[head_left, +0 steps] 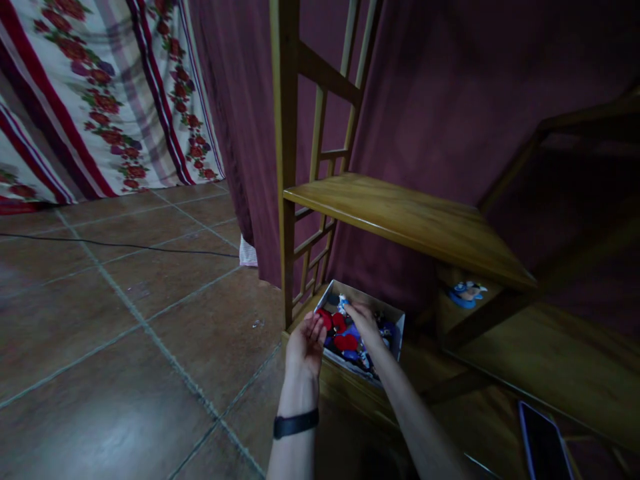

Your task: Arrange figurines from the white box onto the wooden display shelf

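Note:
A white open box (401, 333) stands on the low wooden shelf, filled with small figures and pieces in red, blue, purple and white. Inside its upper part, the fingertips of my right hand (364, 321) close on a small white and blue figurine (343, 303). Beside the box's left rim is my left hand (306, 341), palm turned up and fingers loosely bent, with nothing visible in it. Its fingertips are close to a red piece (325, 319) at the box's edge; whether they touch it I cannot tell. A dark band circles my left wrist.
A wooden shelf board (400, 213) juts out above the box, joined to an upright post (285, 160). To the right, a blue and white figurine (466, 294) stands on another board. A phone (545, 440) lies lower right. A black cable (120, 245) crosses the tiled floor.

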